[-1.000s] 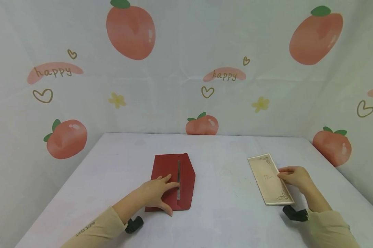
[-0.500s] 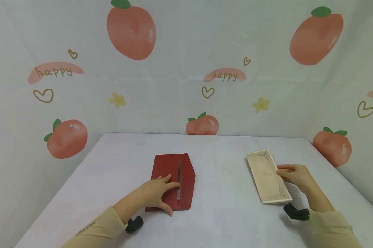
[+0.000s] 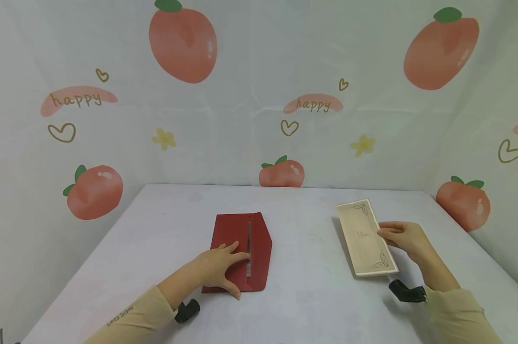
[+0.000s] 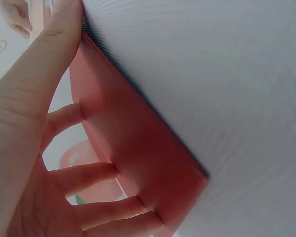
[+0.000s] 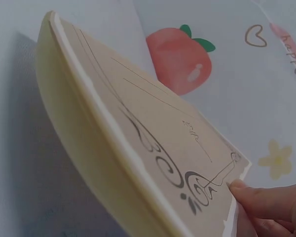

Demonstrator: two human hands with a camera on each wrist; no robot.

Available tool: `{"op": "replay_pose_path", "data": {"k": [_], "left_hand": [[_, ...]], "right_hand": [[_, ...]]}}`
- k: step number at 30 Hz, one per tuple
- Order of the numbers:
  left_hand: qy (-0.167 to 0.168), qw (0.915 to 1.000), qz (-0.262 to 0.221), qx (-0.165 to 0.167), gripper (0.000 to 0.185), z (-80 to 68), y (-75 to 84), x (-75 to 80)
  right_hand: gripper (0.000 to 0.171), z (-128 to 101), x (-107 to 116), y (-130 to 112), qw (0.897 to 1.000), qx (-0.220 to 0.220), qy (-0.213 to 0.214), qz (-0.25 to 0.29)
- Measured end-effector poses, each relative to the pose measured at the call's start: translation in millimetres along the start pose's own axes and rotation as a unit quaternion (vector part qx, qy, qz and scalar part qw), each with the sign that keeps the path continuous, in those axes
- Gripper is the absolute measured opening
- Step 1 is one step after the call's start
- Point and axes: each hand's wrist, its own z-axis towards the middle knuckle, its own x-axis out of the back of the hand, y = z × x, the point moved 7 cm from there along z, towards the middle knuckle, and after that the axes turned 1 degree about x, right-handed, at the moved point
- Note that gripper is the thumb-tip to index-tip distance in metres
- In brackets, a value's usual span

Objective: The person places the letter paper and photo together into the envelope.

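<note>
A dark red envelope [image 3: 237,239] with its flap open lies flat in the middle of the white table [image 3: 310,296]. My left hand [image 3: 220,267] presses on its near half with straight, spread fingers [image 4: 89,175], the thumb at its near edge. A folded cream card [image 3: 365,238] with dark corner scrolls is lifted off the table at the right. My right hand [image 3: 403,236] pinches its right long edge, thumb [image 5: 266,200] on top. The card [image 5: 153,148] bows slightly in the right wrist view.
Walls papered with peaches, hearts and "happy" lettering [image 3: 312,103] close in the table on the back, left and right. Black wrist camera mounts [image 3: 407,291] sit by each cream sleeve. Bare table surface lies between envelope and card.
My right hand has raised the cream card off the table and carried it a little left and away from me. The left hand and the envelope have stayed put.
</note>
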Motion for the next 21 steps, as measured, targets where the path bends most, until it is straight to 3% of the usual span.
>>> {"op": "replay_pose_path", "data": {"k": [21], "left_hand": [[-0.003,1.0,0.008,0.005,0.087,1.6,-2.2,-2.4]], "right_hand": [[0.057,-0.2,-10.4,-13.2,1.0,0.001,0.0,0.012]]}}
